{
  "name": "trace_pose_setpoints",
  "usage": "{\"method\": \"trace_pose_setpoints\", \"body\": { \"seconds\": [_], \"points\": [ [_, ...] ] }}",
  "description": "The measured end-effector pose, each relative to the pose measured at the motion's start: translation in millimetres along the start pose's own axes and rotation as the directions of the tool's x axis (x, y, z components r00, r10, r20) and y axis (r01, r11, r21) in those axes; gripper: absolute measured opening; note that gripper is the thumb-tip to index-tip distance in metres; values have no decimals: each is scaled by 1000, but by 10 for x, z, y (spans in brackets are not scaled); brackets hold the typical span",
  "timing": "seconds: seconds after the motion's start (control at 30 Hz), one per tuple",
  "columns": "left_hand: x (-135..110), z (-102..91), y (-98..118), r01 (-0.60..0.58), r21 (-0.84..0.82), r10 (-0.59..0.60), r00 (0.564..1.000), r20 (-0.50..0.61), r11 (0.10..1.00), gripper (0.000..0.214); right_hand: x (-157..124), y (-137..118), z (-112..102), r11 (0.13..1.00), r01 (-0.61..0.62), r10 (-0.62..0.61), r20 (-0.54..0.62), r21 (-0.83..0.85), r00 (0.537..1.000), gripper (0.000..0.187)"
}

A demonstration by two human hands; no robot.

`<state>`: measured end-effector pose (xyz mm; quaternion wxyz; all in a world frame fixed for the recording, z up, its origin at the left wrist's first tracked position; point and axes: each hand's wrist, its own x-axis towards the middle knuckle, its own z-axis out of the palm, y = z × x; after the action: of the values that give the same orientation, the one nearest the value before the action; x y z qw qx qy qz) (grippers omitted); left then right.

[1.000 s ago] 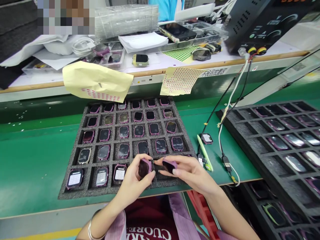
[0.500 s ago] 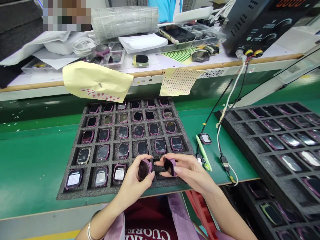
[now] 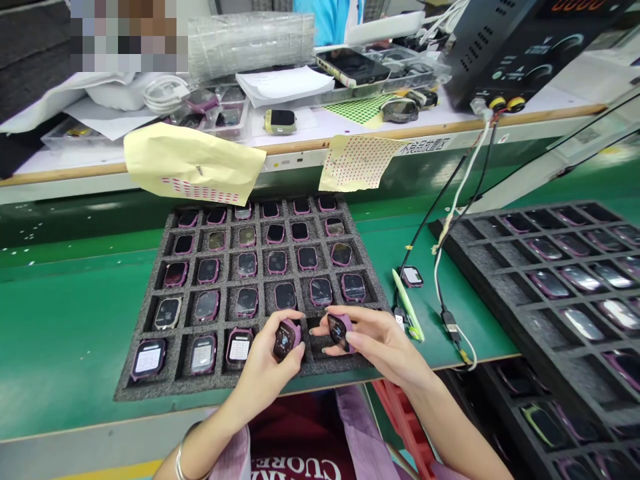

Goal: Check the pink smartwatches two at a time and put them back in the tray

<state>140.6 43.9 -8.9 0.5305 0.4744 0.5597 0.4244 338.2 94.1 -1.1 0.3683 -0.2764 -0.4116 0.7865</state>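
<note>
Between the thumb and fingers of my left hand is a purple-cased smartwatch body, with a small light picture on its dark screen. My right hand pinches a second purple smartwatch body, whose screen also shows a light graphic. Both are held just above the front row of a grey foam tray. Strapless watches fill many of its compartments. Three in the front row have bright white screens, among them one watch beside my left hand. My fingers cover parts of both held watches.
To the right are a green pen, cables with a USB plug, a small lit watch and another foam tray of watches. Yellow sticker sheets hang from the shelf edge. A black power supply stands above.
Both held watches' screens have gone from dark to showing a light graphic. My hands have barely moved and still hold the watches.
</note>
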Motion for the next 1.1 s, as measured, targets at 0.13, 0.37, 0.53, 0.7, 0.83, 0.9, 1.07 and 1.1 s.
{"method": "trace_pose_setpoints", "body": {
  "seconds": [0.13, 0.37, 0.53, 0.7, 0.83, 0.9, 1.07, 1.1],
  "points": [
    [1, -6, 8, 16, -7, -16, 1000, 12, 1000, 33, -18, 12, -1, 1000, -1, 0, -18, -24, 1000, 33],
    [-9, 0, 16, 18, 2, -18, 999, 33, 1000, 30, -31, 30, -28, 1000, 14, -14, 13, -5, 1000, 32],
    [-12, 1, 0, 50, -22, -49, 998, 41, 999, 34, -41, 40, -32, 1000, 27, -27, 19, 4, 999, 34],
    [-8, -3, -18, 23, 18, -23, 999, 27, 1000, 26, -38, 49, -39, 999, 49, -49, 36, 2, 998, 31],
    [-9, -4, -31, 24, -3, -24, 998, 53, 1000, 31, -31, 47, -43, 999, 40, -41, 61, 7, 997, 31],
    [-10, -4, -37, 25, -11, -24, 998, 61, 1000, 29, -27, 43, -41, 999, 41, -41, 56, -1, 998, 31],
    [-13, -6, -34, 21, -30, -19, 998, 61, 999, 34, -20, 34, -33, 999, 42, -41, 44, -22, 998, 32],
    [-13, -7, -31, 14, -27, -13, 998, 57, 1000, 33, -20, 33, -33, 999, 44, -43, 44, -26, 998, 32]
  ]
}}
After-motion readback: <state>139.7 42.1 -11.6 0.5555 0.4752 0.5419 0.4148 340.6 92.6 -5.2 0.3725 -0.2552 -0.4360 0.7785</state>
